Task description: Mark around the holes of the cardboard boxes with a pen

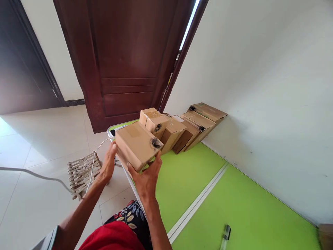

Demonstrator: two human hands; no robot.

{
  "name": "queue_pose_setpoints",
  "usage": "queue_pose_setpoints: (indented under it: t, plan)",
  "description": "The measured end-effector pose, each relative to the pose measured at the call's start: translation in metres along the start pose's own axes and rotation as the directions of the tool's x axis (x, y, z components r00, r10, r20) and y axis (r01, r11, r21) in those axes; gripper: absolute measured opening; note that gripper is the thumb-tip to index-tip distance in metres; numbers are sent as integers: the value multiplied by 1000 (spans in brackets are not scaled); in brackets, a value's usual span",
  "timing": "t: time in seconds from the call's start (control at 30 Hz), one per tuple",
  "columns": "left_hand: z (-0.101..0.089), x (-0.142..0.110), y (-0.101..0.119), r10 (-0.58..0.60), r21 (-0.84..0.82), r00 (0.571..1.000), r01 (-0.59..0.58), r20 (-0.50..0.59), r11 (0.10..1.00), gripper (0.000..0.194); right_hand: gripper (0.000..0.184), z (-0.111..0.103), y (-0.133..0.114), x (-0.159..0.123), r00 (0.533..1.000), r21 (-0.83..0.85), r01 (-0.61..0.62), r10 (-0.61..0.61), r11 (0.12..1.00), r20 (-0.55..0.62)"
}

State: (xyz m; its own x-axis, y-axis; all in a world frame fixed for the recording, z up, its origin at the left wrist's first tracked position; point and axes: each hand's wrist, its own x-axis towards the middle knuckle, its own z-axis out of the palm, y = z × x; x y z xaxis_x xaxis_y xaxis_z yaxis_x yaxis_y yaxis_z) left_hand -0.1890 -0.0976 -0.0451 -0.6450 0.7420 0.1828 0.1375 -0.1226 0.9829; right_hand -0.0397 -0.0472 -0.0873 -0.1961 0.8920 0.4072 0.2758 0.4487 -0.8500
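Now your left grip [107, 166] and right grip [147, 178] clasp the carton [136, 142] between them, by the edge of the tabletop [188, 180]; uneven pressure could tip it into the boxes [174, 125] just beyond.

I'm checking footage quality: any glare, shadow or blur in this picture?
Head view: glare on the floor tiles, far left; head view: soft shadow on the wall beside the row of boxes; head view: the marker looks blurred, the held box sharper.
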Motion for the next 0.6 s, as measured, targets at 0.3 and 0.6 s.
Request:
queue_pose_setpoints:
  t: [0.3, 0.6]
  plan:
    - [25, 25, -66, -29, 230, 998, 42, -59, 972, 109, 90, 13, 13, 10, 990, 60, -17, 9, 998, 142]
    - [21, 6, -47, 124, 399, 992, -106, -20, 911, 102, 57, -122, 16, -41, 976, 55, -216, 216, 975, -8]
